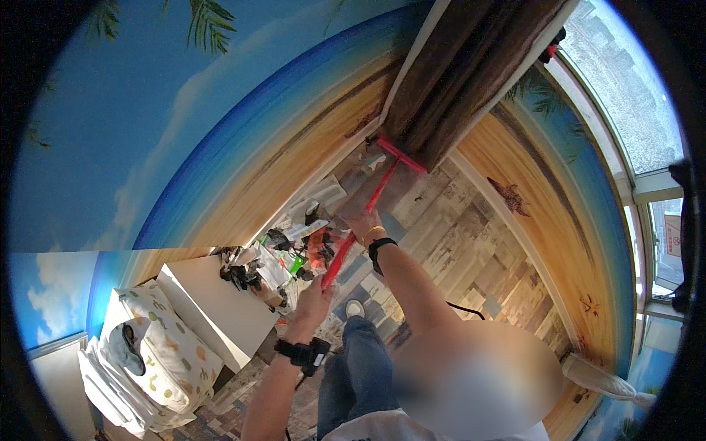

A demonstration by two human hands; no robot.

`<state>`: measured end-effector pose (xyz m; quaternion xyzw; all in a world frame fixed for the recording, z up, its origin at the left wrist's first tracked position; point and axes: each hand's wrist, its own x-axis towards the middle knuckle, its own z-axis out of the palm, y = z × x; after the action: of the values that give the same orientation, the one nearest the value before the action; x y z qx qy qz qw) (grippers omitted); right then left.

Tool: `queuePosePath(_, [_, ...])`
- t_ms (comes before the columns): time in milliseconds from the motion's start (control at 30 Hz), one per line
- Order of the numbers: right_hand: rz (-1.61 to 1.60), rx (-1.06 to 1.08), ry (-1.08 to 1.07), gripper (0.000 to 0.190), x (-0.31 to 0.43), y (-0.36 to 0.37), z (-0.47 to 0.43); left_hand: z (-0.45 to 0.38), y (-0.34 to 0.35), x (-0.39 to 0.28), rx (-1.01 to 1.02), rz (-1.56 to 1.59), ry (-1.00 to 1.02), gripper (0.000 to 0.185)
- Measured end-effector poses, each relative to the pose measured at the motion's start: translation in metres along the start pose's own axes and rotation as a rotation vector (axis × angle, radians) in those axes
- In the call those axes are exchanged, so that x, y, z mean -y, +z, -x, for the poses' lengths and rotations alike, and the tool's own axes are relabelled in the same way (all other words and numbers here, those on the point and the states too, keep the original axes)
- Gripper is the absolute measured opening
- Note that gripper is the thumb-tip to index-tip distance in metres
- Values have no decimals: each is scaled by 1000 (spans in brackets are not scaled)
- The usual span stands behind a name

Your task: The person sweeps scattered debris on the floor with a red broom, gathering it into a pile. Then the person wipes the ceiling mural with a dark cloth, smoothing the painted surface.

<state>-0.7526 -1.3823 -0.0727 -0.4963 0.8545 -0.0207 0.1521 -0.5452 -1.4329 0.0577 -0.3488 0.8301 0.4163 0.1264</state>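
Note:
A red long-handled floor squeegee or broom (380, 187) slants from the lower left up to a narrow crosswise head, which lies on the floor beside the foot of a brown curtain (458, 71). Around the end of its handle my left hand (311, 306) is closed. Higher on the same handle my right hand (367, 225) grips, with a gold-coloured bracelet and a black band at the wrist. Left of the handle lies a heap of mixed litter (287, 256), with crumpled plastic, paper and dark scraps. A small pale scrap (375, 161) lies near the head.
Beside the litter stands a white box-like piece (220, 303). Next to it are a patterned cushion or folded bedding (176, 353) and a grey eye mask or similar item (127, 350). Beach-mural walls flank the patchwork wood-look floor (469, 237); a window (623, 82) is at right.

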Motion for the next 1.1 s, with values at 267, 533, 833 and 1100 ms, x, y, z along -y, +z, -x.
queuePosePath(267, [91, 71, -328, 20, 124, 85, 53, 120, -12, 99, -6, 40, -83, 31])
queuePosePath(533, [-256, 323, -613, 12, 332, 40, 157, 338, -81, 172, -131, 649, -886, 26])
queuePosePath(833, [-67, 544, -763, 20, 367, 9, 202, 422, -74, 180, -6, 413, -754, 33])
queuePosePath(1100, [-25, 559, -566, 17, 339, 75, 172, 348, -64, 166, -125, 90, -404, 25])
